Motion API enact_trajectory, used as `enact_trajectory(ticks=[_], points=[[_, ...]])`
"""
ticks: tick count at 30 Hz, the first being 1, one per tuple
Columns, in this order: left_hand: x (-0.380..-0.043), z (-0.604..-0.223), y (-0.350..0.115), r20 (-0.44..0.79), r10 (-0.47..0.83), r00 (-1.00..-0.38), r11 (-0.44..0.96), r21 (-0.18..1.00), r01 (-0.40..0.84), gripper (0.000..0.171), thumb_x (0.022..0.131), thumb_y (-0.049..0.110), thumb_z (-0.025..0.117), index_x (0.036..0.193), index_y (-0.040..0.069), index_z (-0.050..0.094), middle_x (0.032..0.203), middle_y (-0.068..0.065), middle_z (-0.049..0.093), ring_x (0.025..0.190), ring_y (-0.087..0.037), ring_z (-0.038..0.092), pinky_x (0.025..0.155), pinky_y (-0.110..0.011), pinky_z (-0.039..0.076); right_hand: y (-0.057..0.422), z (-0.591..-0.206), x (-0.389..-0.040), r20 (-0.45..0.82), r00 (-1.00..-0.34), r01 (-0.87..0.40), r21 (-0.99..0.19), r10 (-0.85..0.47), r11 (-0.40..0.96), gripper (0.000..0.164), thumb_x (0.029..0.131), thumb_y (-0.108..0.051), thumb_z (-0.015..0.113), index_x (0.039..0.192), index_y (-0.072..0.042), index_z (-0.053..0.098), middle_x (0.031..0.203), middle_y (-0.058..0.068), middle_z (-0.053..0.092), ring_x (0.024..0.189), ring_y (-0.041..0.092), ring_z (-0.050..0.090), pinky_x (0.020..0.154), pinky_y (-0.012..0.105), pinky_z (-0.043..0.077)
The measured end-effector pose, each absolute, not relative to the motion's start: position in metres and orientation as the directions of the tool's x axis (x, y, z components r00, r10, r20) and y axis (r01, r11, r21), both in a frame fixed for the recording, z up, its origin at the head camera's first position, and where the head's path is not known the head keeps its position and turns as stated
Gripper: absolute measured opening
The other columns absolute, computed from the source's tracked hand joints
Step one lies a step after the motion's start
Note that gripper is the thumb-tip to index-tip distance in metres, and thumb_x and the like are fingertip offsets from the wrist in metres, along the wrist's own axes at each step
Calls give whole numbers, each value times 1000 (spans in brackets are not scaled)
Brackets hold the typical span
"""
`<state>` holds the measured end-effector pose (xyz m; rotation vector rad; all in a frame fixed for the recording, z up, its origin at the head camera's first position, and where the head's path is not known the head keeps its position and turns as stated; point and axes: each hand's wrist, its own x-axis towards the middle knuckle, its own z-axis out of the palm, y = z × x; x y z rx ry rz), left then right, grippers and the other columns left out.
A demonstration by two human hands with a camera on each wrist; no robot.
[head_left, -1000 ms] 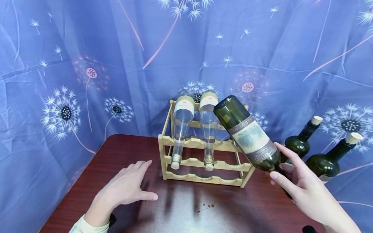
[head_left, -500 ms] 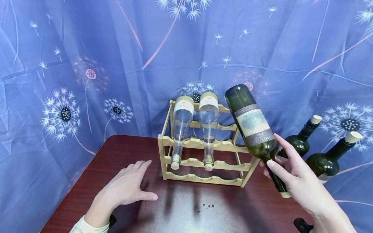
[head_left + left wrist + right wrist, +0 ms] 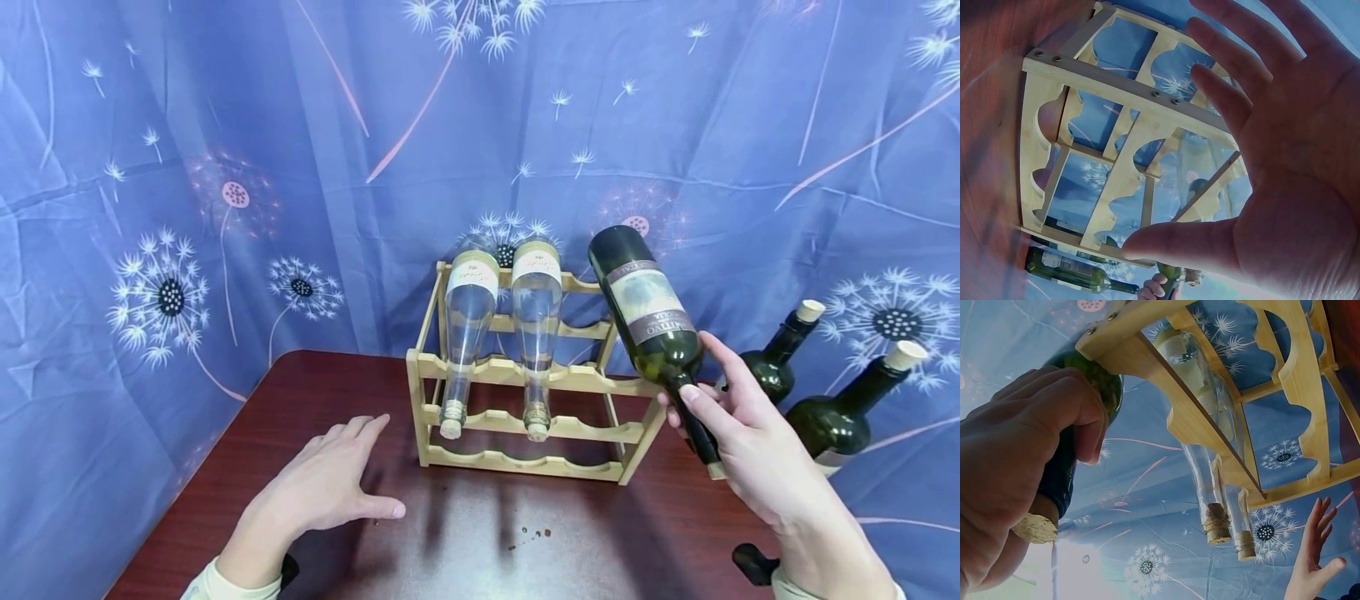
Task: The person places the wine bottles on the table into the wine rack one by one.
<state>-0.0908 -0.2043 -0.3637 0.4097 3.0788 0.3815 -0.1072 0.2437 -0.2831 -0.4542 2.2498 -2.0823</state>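
Observation:
My right hand (image 3: 750,433) grips a dark green wine bottle (image 3: 648,304) by its neck. The bottle is tilted, base up and away, corked end down toward me, and it overlaps the right end of the wooden wine rack (image 3: 525,425) in the head view. A cork (image 3: 1038,528) shows below my fingers in the right wrist view. Two clear corked bottles, a left one (image 3: 471,325) and a right one (image 3: 537,325), lie on the rack's top tier with necks toward me. My left hand (image 3: 322,479) holds nothing, fingers spread, left of the rack and over the table.
Two green corked bottles, a nearer one (image 3: 832,425) and a farther one (image 3: 772,371), stand upright to the right of the rack. Small brown spots (image 3: 536,532) mark the red-brown table (image 3: 480,550). A blue dandelion-print curtain (image 3: 300,167) hangs behind.
My right hand has swung the green bottle from a slanted angle to a steeper one, its base shifting right, then the hand drifted slightly left. The left hand stays in place.

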Motion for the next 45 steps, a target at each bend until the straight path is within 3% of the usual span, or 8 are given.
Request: enact_trajectory(ticks=[9,17,23,27,38,45], points=[[-90,-362,-204,19,257,-966,935,248,254,121,55,86,63,146,10,39,143,-10,44,128,-35,43,96,-60,36,233,-278,-116,164,-957,-159,-986,-240,-41,70,101,-19,48,153,-31,2,117,26,53,90,18,63,77,29,53],[-90,-363,-205,20,259,-966,934,251,255,120,56,86,63,146,10,38,143,-10,44,129,-35,42,97,-60,35,222,-272,-125,158,-960,-143,-986,-233,-81,72,102,-20,48,153,-29,-2,111,17,60,88,16,63,75,26,53],[-92,-363,-206,30,259,-965,934,247,259,120,56,84,64,147,10,37,144,-11,43,129,-36,41,97,-60,35,215,-268,-132,129,-962,-99,-986,-240,-135,71,102,-19,45,153,-32,-4,122,22,48,88,17,61,77,27,52],[-95,-366,-207,52,264,-963,934,237,269,120,57,84,64,147,9,37,144,-13,42,130,-37,40,98,-60,34,211,-268,-135,119,-964,-92,-988,-239,-121,68,103,-19,42,152,-33,-4,123,27,41,86,18,59,76,28,52],[-102,-380,-208,177,255,-951,943,173,285,124,56,81,68,149,9,31,148,-20,34,133,-43,32,102,-64,27,202,-271,-142,88,-971,-77,-995,-223,-56,66,104,-21,37,152,-29,-8,115,24,46,79,17,57,71,27,50],[-106,-383,-210,186,245,-952,949,157,275,126,55,82,68,151,10,28,151,-21,28,136,-44,25,102,-66,23,198,-273,-146,70,-975,-59,-997,-209,-56,67,104,-18,36,152,-26,-11,115,24,43,75,15,57,69,26,50]])
